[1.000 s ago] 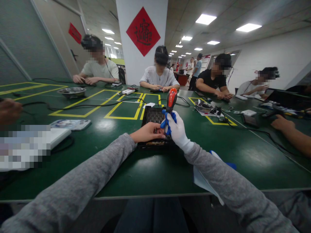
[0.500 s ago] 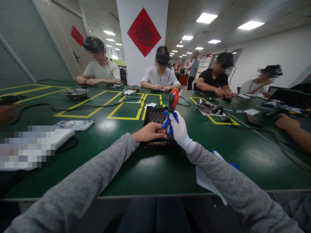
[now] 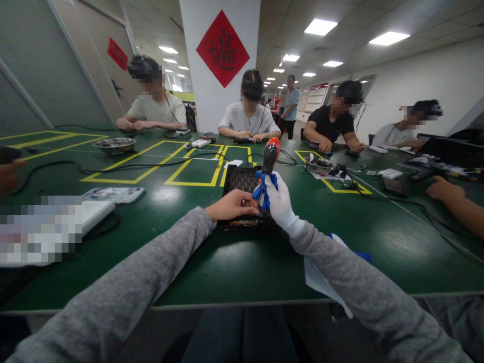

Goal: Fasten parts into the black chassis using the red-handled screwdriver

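In a white glove with blue fingers, my right hand [image 3: 279,201] grips a screwdriver [image 3: 271,154] with a red and black handle, held nearly upright. Its shaft points down at a black plastic case [image 3: 242,178] with a textured grid inside, lying on the green table in front of me. My bare left hand [image 3: 238,204] rests over the near part of this case, fingers pinched together close to the screwdriver's lower end. What those fingers hold is hidden, and so is the screwdriver's tip.
A blue-and-white glove [image 3: 365,256] and light blue cloth [image 3: 321,277] lie by my right forearm. A phone [image 3: 117,194] and white box [image 3: 94,212] are at left. Metal bowls [image 3: 115,145], cables and yellow tape mark the table [image 3: 227,267]. Several people sit around it.
My hands, the screwdriver and the case stay nearly where they were. Across the table, the person at far right has lowered a hand from the face; a standing person in the background has shifted left.
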A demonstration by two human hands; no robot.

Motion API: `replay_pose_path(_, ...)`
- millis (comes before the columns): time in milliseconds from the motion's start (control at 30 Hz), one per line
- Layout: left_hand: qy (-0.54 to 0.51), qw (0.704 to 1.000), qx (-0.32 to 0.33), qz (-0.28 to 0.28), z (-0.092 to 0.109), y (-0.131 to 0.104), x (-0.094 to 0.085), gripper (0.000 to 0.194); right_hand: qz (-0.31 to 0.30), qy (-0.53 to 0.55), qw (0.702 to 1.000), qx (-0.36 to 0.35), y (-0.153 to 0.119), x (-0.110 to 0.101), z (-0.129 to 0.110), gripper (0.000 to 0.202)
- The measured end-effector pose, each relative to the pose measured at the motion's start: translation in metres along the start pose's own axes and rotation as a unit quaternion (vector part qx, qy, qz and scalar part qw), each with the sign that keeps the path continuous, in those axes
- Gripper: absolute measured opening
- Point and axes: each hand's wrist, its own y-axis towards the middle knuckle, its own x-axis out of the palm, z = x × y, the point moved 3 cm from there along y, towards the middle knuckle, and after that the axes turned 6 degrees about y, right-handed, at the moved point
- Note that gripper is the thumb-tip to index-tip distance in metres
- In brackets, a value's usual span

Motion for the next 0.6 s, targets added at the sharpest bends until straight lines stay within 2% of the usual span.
replay_pose_path(233, -0.014, 0.998, 0.054, -0.043, 0.0037, 0.0005, 0.0009, 0.026, -0.016, -0.022, 1.0, 0.016, 0.0018, -0.0021, 0.0046, 0.038)
replay_pose_path(467, 0.018, 1.0, 0.003, 0.018, -0.0009, 0.0, -0.0002, 0.032, 0.001, -0.014, 1.0, 0.001, 0.0008, -0.0023, 0.0027, 0.035)
replay_pose_path(600, 0.002, 0.999, 0.034, -0.01, 0.0011, -0.0007, -0.0002, 0.029, -0.011, -0.005, 1.0, 0.008, 0.001, -0.0017, 0.0032, 0.036)
